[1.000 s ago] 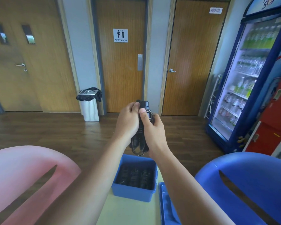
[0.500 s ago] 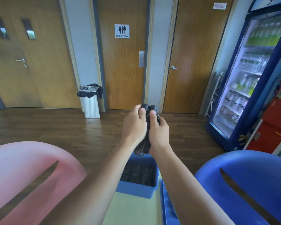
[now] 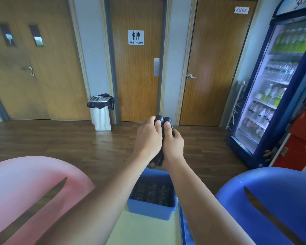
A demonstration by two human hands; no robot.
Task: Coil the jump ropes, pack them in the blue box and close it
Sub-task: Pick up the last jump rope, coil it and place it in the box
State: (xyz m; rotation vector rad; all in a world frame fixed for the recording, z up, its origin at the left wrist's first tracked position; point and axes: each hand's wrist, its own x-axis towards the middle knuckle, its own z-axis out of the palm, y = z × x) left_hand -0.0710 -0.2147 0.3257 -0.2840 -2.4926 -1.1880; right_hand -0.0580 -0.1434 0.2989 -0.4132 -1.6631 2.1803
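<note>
Both hands hold one black coiled jump rope (image 3: 163, 120) in the air above the blue box (image 3: 149, 209). My left hand (image 3: 148, 138) grips its left side and my right hand (image 3: 172, 145) grips its right side. The two handle ends stick up above my fingers, and a loop of cord hangs out below my palms. The open blue box stands on the pale table (image 3: 145, 230) and holds several dark coiled ropes. Its blue lid (image 3: 185, 228) lies just right of the box, mostly hidden by my right forearm.
A pink chair back (image 3: 25, 191) stands at the left of the table and a blue chair back (image 3: 276, 200) at the right. Beyond are a wooden floor, a bin (image 3: 102, 112), three doors and a drinks fridge (image 3: 279, 82).
My hands have closed together round the rope, so both handle ends now stand side by side. The bundle sits a little lower and nearer the box in view.
</note>
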